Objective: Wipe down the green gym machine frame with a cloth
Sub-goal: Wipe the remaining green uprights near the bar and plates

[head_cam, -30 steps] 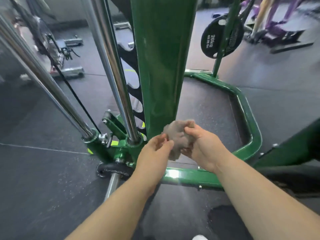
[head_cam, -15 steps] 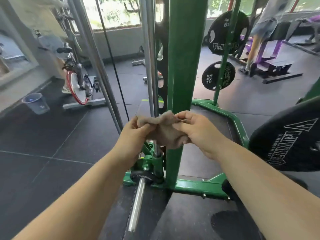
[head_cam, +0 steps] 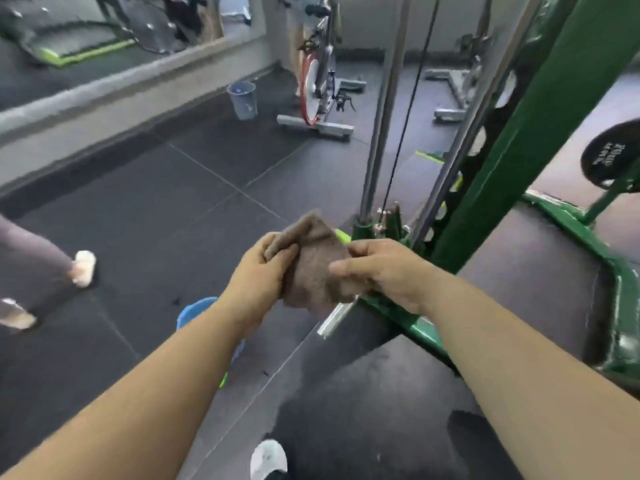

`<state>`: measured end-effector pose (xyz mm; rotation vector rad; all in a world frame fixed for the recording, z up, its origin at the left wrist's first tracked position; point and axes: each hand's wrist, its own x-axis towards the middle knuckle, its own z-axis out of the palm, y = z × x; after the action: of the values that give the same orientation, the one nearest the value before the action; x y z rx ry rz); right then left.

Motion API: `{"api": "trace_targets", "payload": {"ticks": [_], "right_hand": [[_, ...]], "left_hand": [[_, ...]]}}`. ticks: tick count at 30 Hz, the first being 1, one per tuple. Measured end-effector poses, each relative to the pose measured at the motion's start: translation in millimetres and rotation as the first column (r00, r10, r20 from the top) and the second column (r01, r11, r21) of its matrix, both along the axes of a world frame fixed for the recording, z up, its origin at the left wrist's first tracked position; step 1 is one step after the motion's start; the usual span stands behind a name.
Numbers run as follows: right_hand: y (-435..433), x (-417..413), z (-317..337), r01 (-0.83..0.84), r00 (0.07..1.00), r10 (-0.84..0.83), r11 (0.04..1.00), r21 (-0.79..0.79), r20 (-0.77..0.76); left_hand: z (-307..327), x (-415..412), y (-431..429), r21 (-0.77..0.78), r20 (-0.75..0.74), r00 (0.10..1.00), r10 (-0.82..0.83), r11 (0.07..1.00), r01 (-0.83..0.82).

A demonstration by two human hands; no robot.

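A brown cloth (head_cam: 317, 265) is stretched between both hands in the middle of the view. My left hand (head_cam: 258, 275) grips its left edge, and my right hand (head_cam: 384, 271) pinches its right edge. The green machine frame (head_cam: 512, 150) rises as a slanted upright to the right of my hands, apart from the cloth. Its green base rail (head_cam: 620, 299) curves along the floor at the right. Chrome guide rods (head_cam: 381, 109) and a black cable stand just behind the cloth.
A blue bucket (head_cam: 194, 313) sits on the dark rubber floor under my left forearm. A grey bin (head_cam: 243, 99) and an exercise bike (head_cam: 318, 84) stand further back. Another person's legs and shoes (head_cam: 83, 268) are at the left. A black weight plate (head_cam: 609, 157) hangs at the right.
The view has swung left, so the green upright now lies to the right of my hands. Both hands have kept hold of the cloth and spread it wider, away from the frame.
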<state>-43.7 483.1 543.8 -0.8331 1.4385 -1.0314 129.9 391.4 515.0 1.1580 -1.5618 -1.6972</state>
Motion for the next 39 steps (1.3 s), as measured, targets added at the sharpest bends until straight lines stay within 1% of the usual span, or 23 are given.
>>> {"api": "trace_targets", "payload": {"ticks": [1,2,3,4,5,6,7,8,9,11,12,15,16,19,21,23,26,29,31,34,39], "right_hand": [[-10,22,-12,-0.076,0.997,0.076,0.996,0.041,-0.013],[-15,34,-19,-0.104,0.991,0.11,0.992,0.074,-0.078],[-28,57,-31,-0.13,0.98,0.142,0.987,0.094,-0.142],[-41,77,-39,-0.139,0.966,0.159,0.984,0.111,-0.205],[-52,92,-48,-0.142,0.956,0.168,0.982,0.122,-0.239],[-64,109,-54,-0.144,0.954,0.172,0.981,0.129,-0.246],[-76,123,-63,-0.14,0.954,0.169,0.981,0.131,-0.248],[-86,134,-69,-0.145,0.949,0.177,0.98,0.138,-0.26],[-99,149,-81,-0.143,0.945,0.179,0.979,0.148,-0.273],[-119,170,-96,-0.128,0.939,0.173,0.978,0.165,-0.296],[-130,181,-104,-0.104,0.943,0.151,0.98,0.169,-0.295],[-160,210,-128,-0.014,0.954,0.07,0.982,0.188,-0.293],[-170,217,-136,0.007,0.958,0.05,0.98,0.197,-0.282],[-200,231,-167,0.058,0.965,0.011,0.965,0.255,-0.26],[-219,230,-188,0.081,0.968,0.0,0.946,0.313,-0.253],[-233,224,-208,0.084,0.971,-0.001,0.938,0.336,-0.24],[-262,205,-247,0.066,0.964,0.032,0.933,0.355,-0.263],[-287,190,-297,0.064,0.954,0.054,0.923,0.379,-0.294],[-299,188,-331,0.079,0.954,0.046,0.915,0.396,-0.296],[-310,192,-390,0.069,0.951,0.076,0.892,0.447,-0.3],[-319,203,-480,0.043,0.93,0.159,0.848,0.529,-0.33]], "left_hand": [[-9,25,0,-0.011,0.021,0.997,0.069,0.998,-0.069],[-17,38,-1,-0.001,0.02,0.993,0.115,0.993,-0.115],[-25,63,-4,0.055,0.011,0.988,0.156,0.986,-0.157],[-30,84,-8,0.13,-0.005,0.99,0.139,0.982,-0.137],[-35,102,-11,0.201,-0.042,0.997,0.07,0.978,-0.061],[-39,120,-17,0.245,-0.066,0.998,0.008,0.969,0.008],[-43,135,-23,0.271,-0.054,0.998,-0.01,0.962,0.024],[-48,148,-30,0.275,-0.012,0.999,0.03,0.961,-0.025],[-56,163,-41,0.278,0.041,0.993,0.109,0.954,-0.116],[-72,181,-58,0.214,0.137,0.956,0.258,0.935,-0.283],[-82,190,-71,0.147,0.185,0.945,0.27,0.943,-0.299],[-101,209,-100,-0.048,0.338,0.919,0.204,0.979,-0.2],[-108,214,-110,-0.078,0.37,0.909,0.193,0.981,-0.176],[-135,222,-138,-0.098,0.46,0.87,0.177,0.984,-0.149],[-160,220,-154,-0.072,0.496,0.853,0.162,0.987,-0.146],[-181,216,-164,-0.077,0.537,0.831,0.147,0.989,-0.125],[-222,198,-187,-0.127,0.646,0.752,0.128,0.99,-0.06],[-271,181,-212,-0.092,0.727,0.681,0.086,0.995,-0.029],[-306,176,-226,-0.071,0.753,0.654,0.066,0.997,-0.018],[-363,174,-244,-0.03,0.807,0.59,0.013,0.999,0.019],[-453,187,-258,0.119,0.858,0.487,-0.164,0.985,0.121]]}}
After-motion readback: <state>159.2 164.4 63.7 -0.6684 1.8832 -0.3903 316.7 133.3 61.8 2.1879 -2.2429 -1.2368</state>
